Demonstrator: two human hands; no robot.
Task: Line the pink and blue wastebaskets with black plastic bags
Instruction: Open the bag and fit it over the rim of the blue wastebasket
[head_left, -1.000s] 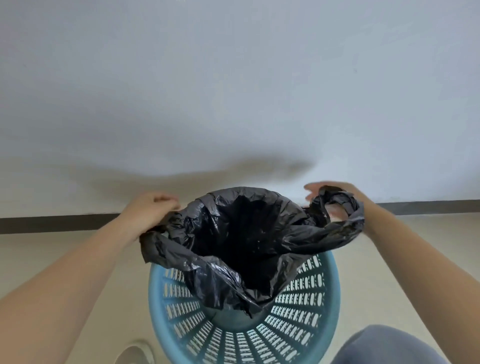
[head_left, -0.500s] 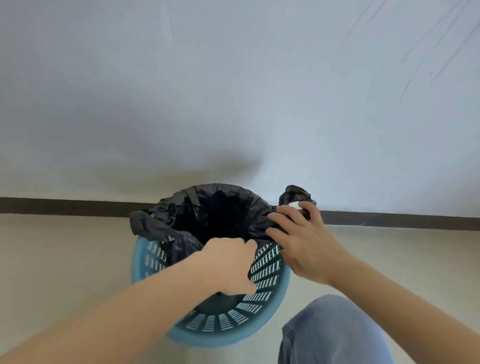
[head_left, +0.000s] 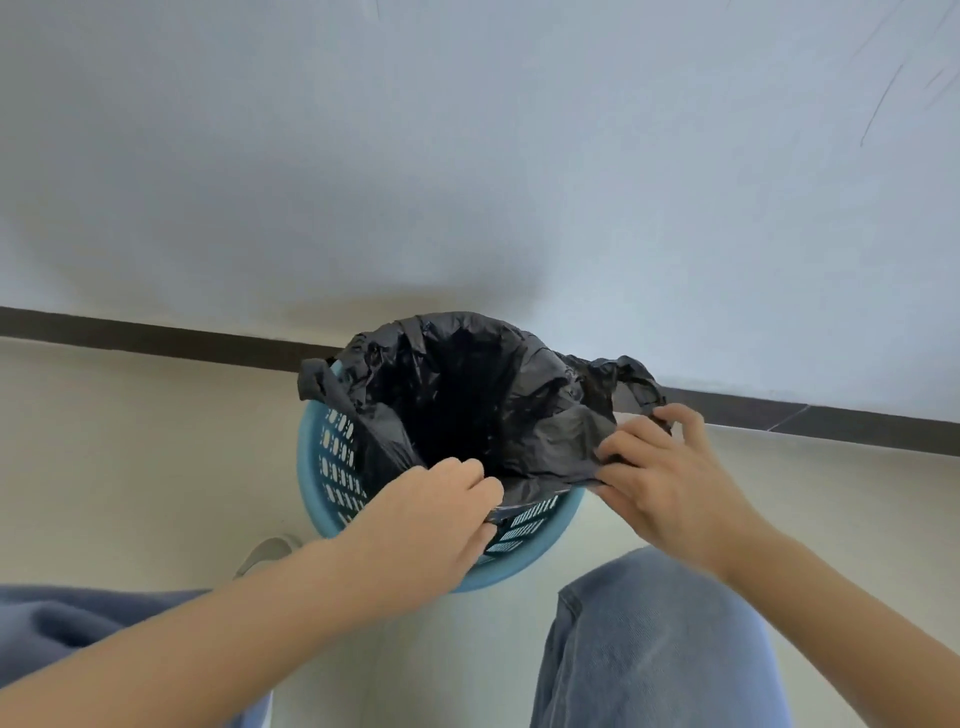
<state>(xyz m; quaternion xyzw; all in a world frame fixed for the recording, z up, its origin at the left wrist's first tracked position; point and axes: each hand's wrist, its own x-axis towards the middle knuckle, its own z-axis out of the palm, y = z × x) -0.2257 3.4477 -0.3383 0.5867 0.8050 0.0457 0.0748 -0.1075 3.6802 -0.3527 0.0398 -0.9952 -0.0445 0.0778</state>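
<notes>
The blue slotted wastebasket (head_left: 332, 467) stands on the floor by the wall, with a black plastic bag (head_left: 467, 395) spread open inside it. The bag's far and left edges drape over the rim; one handle loop sticks out at the left and another at the right. My left hand (head_left: 441, 514) grips the bag's near edge at the front rim. My right hand (head_left: 660, 478) pinches the bag's right edge and handle loop beside the rim. The pink wastebasket is not in view.
A white wall with a dark baseboard (head_left: 156, 338) runs just behind the basket. My knee in blue jeans (head_left: 649, 639) is at the lower right, a blue cloth (head_left: 62, 623) at the lower left, and a shoe tip (head_left: 267, 553) left of the basket.
Both hands have shifted along the near rim. My right hand moved further right with the bag's edge, spreading it wider. The view has drifted so the basket sits more to the centre.
</notes>
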